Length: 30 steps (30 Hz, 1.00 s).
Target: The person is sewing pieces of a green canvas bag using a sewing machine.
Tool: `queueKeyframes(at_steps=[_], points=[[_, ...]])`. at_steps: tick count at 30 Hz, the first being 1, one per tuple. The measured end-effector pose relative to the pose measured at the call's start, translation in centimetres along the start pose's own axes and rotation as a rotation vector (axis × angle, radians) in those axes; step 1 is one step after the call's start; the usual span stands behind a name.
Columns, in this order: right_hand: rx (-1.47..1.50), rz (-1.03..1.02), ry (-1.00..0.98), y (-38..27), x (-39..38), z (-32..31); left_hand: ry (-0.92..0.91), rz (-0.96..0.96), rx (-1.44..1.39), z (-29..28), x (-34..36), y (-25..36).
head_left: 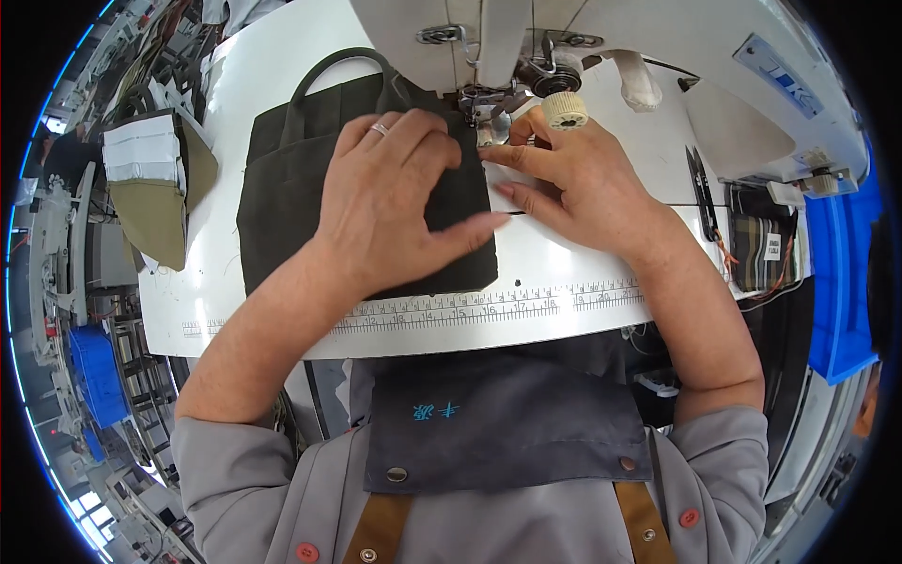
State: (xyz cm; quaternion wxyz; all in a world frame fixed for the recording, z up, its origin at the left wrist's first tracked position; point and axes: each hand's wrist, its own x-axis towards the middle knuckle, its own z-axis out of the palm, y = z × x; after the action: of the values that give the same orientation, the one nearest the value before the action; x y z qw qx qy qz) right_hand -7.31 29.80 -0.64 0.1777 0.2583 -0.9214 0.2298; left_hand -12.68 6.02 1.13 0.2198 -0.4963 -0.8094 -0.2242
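Note:
A dark olive-grey fabric bag (282, 221) with a looped handle (319, 70) lies flat on the white sewing table. Its right edge reaches the presser foot (489, 130) of a white sewing machine (639, 23). My left hand (381, 202) is over the bag, fingers bent and thumb spread to the right; nothing shows in its grasp. Close by the presser foot is my right hand (587, 183), its index finger stretched toward the bag's edge and the thumb apart below. Its other fingers are partly hidden behind a cream dial (565, 110).
A printed ruler strip (507, 305) runs along the table's front edge. To the right lie black thread snips (703, 193) and plaid fabric (761, 240), beside a blue bin (841, 301). Khaki and white fabric pieces (150, 202) hang at the left edge.

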Motion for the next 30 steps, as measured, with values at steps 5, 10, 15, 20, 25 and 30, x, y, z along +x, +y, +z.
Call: queueKeyframes(at_steps=[5,10,15,20,25,30], points=[[0.052,-0.064,-0.038,-0.2,0.0,0.0,-0.245,-0.311,-0.170,-0.1,0.7,1.9],[0.047,-0.057,-0.022,-0.3,-0.1,0.1,-0.349,-0.372,-0.244,0.3,1.4,1.0],[0.008,-0.099,0.015,-0.5,0.1,0.3,-0.328,-0.450,-0.542,-1.2,1.8,-1.2],[-0.120,-0.089,0.014,-1.0,0.1,0.5,-0.345,-0.387,-0.634,-0.6,1.1,-1.3],[-0.173,-0.090,0.028,-1.3,0.1,0.4,-0.130,-0.290,-0.708,0.3,-0.2,-1.9],[-0.132,-0.138,-0.016,-1.0,0.0,-0.1,-0.225,-0.152,-0.432,0.1,-0.2,-1.7]])
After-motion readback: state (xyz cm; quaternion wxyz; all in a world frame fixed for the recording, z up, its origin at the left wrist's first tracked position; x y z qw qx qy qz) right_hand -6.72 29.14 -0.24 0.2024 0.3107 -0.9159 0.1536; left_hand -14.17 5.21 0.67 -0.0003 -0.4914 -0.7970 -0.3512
